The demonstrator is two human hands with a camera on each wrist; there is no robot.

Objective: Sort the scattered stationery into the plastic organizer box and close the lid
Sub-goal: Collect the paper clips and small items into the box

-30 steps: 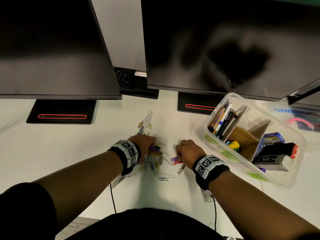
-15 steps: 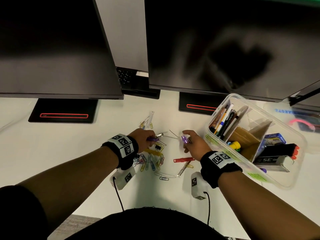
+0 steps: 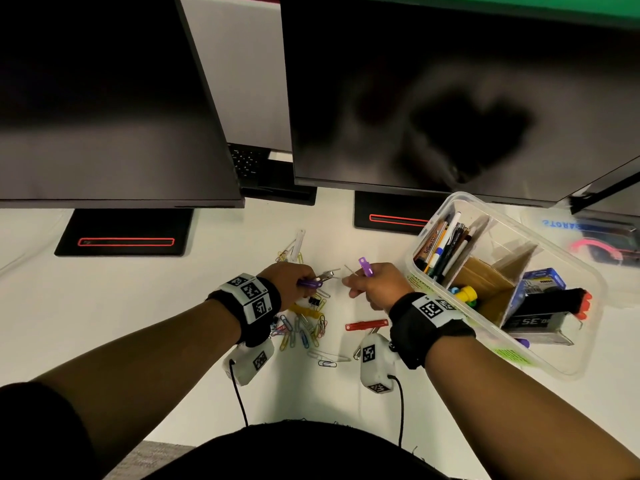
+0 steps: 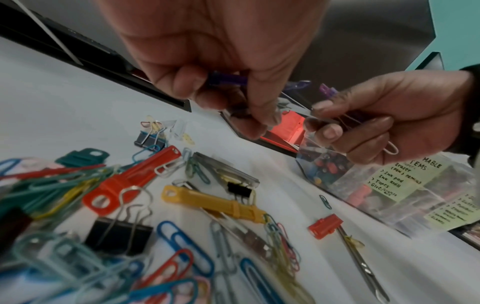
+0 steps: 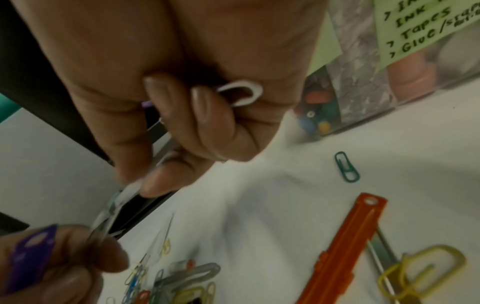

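Left hand (image 3: 289,282): grip closed on purple clip (image 3: 309,283) | right hand (image 3: 379,289): grip pinched second purple clip (image 3: 365,267), protruding above fingers | organizer box (image 3: 588,296): right, lid off.

Two monitors (image 3: 104,98) stand beyond the hands, one plastic organizer box (image 3: 585,358) right of the right hand, two black binder clips (image 4: 118,236) and many uncountable paper clips (image 4: 182,240) below the left hand.

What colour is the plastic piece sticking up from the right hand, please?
Purple, held in the right hand; clearest in the head view.
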